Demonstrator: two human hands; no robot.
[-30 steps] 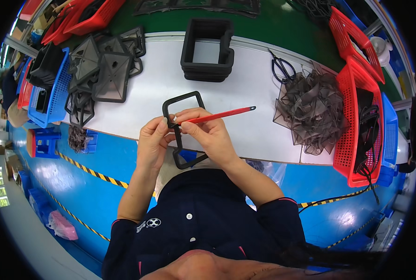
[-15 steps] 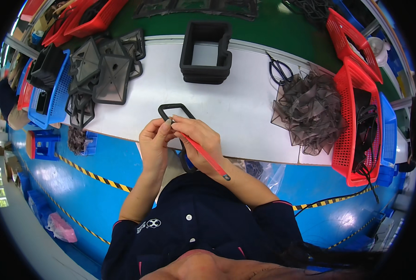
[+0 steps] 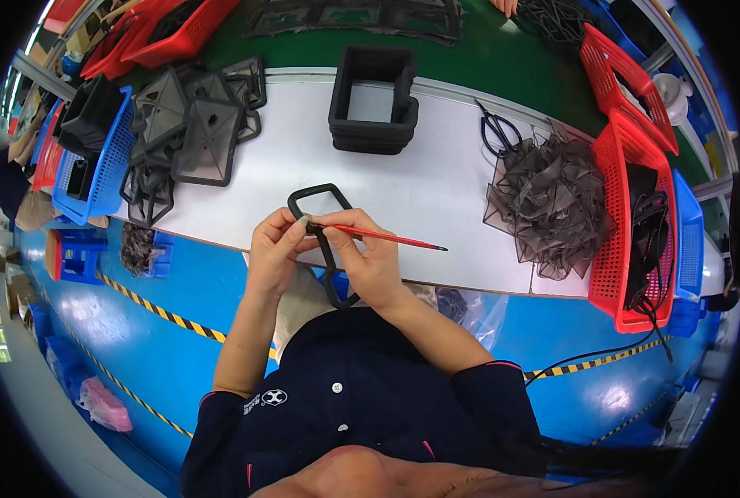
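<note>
My left hand (image 3: 277,247) pinches one side of a black rubber-like frame (image 3: 318,191), held over the table's near edge. In my right hand (image 3: 371,264) is a slim red tool (image 3: 399,238) with a dark end; it lies nearly level, pointing right. The tool's working tip is hidden among my fingers at the frame's side, so its exact kind does not show. Part of the frame hangs below my hands, toward my lap. Beyond them a stack of black frames (image 3: 371,139) stands on the white table (image 3: 444,191).
Frames with grey film (image 3: 208,143) lie at left beside a blue basket (image 3: 108,170). Black-handled snips (image 3: 500,133) touch a heap of grey film scraps (image 3: 548,203) by a red basket (image 3: 609,270). Another person's hand (image 3: 505,7) shows at the far edge; another person (image 3: 6,178) is at left.
The red tool has swung from slanting down toward me to nearly level, pointing right. My right hand has turned with it and shifted slightly. A co-worker's hand has appeared at the far edge.
</note>
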